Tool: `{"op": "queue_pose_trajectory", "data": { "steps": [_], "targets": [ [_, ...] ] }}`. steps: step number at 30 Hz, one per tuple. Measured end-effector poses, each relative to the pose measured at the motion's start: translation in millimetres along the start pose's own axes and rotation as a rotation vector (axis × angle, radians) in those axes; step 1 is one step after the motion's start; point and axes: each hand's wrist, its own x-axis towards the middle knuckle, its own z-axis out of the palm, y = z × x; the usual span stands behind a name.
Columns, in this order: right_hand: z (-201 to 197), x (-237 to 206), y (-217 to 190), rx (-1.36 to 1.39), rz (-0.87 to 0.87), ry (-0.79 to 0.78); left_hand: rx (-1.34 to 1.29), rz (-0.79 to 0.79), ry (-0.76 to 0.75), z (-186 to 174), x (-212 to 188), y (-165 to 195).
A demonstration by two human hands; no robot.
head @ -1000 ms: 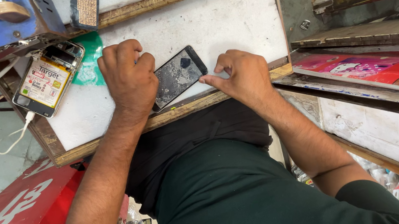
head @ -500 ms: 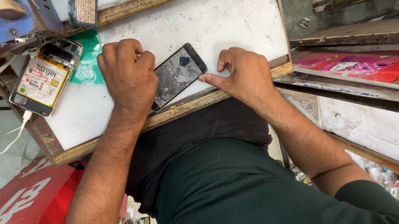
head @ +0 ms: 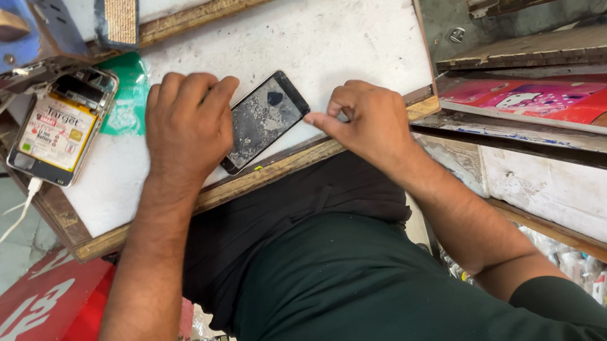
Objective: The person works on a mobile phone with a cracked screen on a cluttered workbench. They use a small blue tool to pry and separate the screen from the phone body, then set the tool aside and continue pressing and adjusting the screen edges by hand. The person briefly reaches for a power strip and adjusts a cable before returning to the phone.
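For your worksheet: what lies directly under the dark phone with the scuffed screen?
The dark phone lies flat on the white worktop, near its wooden front edge. The left hand covers its left end, so what lies beneath that part cannot be seen.

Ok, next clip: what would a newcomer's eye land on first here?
First, the dark phone with its scuffed, dusty face, lying near the front edge of the white worktop. The left hand presses on its left end, while the right hand pinches at its right corner. Further left, an opened phone with a yellow-labelled battery lies on the worktop's corner, a white cable trailing from it.
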Motion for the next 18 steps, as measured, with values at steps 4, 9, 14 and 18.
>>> {"op": "queue_pose_trajectory", "data": {
  "steps": [4, 9, 14, 18],
  "targets": [
    [-12, 0, 18, 0.827, 0.04, 0.061, 0.057, 0.077, -0.094, -11, -1, -3],
    [-11, 12, 29, 1.742, 0.01, -0.035, 0.098, 0.113, -0.184, -26, 5, 8],
    [-12, 18, 14, 1.816, 0.223, 0.038, -0.018, 0.058, -0.379, -40, 11, 18],
    [-26, 15, -2, 0.467, -0.079, 0.042, 0.009, -0.008, -0.425, -43, 14, 23]
  ]
}}
